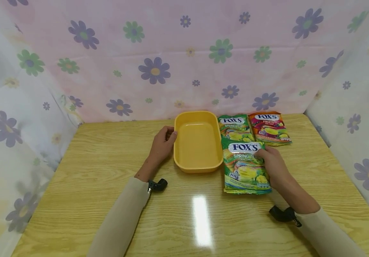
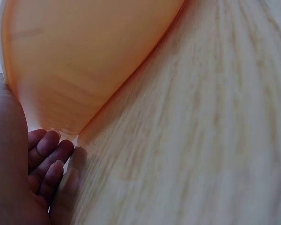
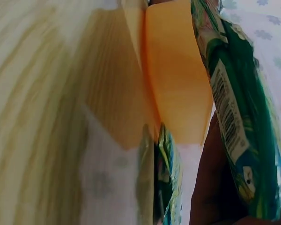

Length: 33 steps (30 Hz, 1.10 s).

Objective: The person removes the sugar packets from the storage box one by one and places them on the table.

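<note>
A yellow rectangular plastic tub [image 1: 198, 168] stands on the table in the middle of the head view. My left hand [image 1: 162, 144] holds its left side, the thumb at the rim. In the left wrist view the curled fingers [image 2: 49, 161] lie low against the tub's outer wall [image 2: 79, 56]. My right hand [image 1: 275, 166] grips the right edge of a green FOX'S Spring Tea candy bag [image 1: 246, 175], thumb on its front. The bag is raised off the table, right of the tub, its barcoded back [image 3: 229, 112] showing in the right wrist view.
Behind the held bag, a second green FOX'S bag [image 1: 234, 126] lies beside the tub's right wall. A red FOX'S Fruits bag [image 1: 269, 127] lies to its right. A flower-printed curtain [image 1: 158, 96] hangs along the table's back edge.
</note>
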Each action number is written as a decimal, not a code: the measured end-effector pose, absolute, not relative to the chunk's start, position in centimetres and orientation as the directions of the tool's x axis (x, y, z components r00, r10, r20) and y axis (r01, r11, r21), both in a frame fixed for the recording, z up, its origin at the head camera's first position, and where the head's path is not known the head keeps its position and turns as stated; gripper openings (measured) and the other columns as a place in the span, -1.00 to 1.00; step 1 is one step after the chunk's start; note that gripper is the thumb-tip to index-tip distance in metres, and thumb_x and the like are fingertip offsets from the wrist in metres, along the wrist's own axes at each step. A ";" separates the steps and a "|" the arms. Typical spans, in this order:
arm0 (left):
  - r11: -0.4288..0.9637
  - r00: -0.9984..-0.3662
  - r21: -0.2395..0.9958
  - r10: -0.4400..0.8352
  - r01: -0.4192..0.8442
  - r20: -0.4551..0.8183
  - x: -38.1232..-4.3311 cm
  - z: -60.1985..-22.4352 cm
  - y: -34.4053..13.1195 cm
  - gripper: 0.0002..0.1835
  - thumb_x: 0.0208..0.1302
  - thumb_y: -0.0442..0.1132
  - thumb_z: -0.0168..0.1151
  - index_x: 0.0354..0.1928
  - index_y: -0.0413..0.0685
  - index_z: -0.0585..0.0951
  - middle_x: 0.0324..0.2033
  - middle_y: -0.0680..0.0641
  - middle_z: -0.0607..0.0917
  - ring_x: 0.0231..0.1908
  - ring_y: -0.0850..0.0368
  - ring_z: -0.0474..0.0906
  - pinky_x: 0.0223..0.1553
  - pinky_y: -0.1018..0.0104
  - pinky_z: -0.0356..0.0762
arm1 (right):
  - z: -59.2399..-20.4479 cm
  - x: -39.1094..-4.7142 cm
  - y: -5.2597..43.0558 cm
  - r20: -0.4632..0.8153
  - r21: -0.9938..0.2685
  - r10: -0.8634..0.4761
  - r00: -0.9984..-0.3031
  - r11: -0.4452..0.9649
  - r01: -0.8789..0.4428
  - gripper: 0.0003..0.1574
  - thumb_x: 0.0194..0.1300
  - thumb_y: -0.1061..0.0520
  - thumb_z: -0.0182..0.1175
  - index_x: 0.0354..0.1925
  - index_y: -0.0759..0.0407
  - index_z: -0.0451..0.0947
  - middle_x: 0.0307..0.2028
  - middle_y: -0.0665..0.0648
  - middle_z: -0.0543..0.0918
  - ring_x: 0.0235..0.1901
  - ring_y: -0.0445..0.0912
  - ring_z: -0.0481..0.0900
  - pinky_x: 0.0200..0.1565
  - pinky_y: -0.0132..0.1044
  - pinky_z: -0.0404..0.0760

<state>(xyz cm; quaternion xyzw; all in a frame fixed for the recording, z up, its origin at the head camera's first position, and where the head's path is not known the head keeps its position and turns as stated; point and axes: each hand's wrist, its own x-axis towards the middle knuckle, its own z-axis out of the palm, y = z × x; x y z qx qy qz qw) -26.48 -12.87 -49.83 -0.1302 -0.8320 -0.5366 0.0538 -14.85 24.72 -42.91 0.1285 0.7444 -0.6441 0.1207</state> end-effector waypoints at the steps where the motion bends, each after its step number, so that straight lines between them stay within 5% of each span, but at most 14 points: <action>1: 0.391 -0.960 0.879 0.158 0.274 0.229 -26.5 -49.8 -12.9 -0.58 0.67 0.01 0.06 0.28 -0.14 0.57 0.00 -0.13 0.69 -0.04 -0.01 0.63 0.04 0.07 0.61 | -43.0 -14.8 24.9 -0.345 -0.927 0.036 -0.938 0.140 0.347 -0.30 0.59 0.04 -0.07 0.52 0.35 0.21 -0.03 -0.03 0.62 -0.17 -0.25 0.65 -0.10 -0.37 0.68; 16: 0.390 -0.962 0.881 0.158 0.269 0.224 -26.4 -49.7 -12.9 -0.58 0.67 0.02 0.07 0.28 -0.14 0.57 0.02 -0.14 0.69 -0.04 -0.03 0.64 0.04 0.04 0.61 | -44.1 -15.0 26.0 -0.428 -0.876 0.021 -0.903 0.234 0.421 -0.36 0.55 0.06 -0.09 0.44 0.39 0.27 0.12 0.16 0.55 -0.13 -0.17 0.59 -0.10 -0.31 0.65; 26: 0.391 -0.960 0.878 0.153 0.276 0.233 -26.6 -49.8 -12.9 -0.59 0.67 0.01 0.08 0.27 -0.13 0.58 0.00 -0.14 0.70 -0.05 -0.02 0.64 0.04 0.04 0.61 | -45.1 -15.0 25.7 -0.419 -0.897 -0.065 -0.905 0.181 0.402 -0.55 0.52 0.14 -0.08 0.25 0.37 0.30 -0.20 0.06 0.65 -0.29 -0.11 0.69 -0.22 -0.19 0.72; 33: 0.391 -0.960 0.878 0.157 0.277 0.232 -26.6 -49.8 -12.9 -0.59 0.67 0.00 0.08 0.27 -0.14 0.58 0.01 -0.14 0.70 -0.05 -0.02 0.64 0.04 0.04 0.62 | -45.4 -15.0 25.7 -0.393 -0.889 -0.071 -0.917 0.282 0.360 -0.40 0.58 0.11 -0.07 0.41 0.44 0.26 -0.04 0.18 0.67 -0.22 -0.11 0.69 -0.17 -0.22 0.72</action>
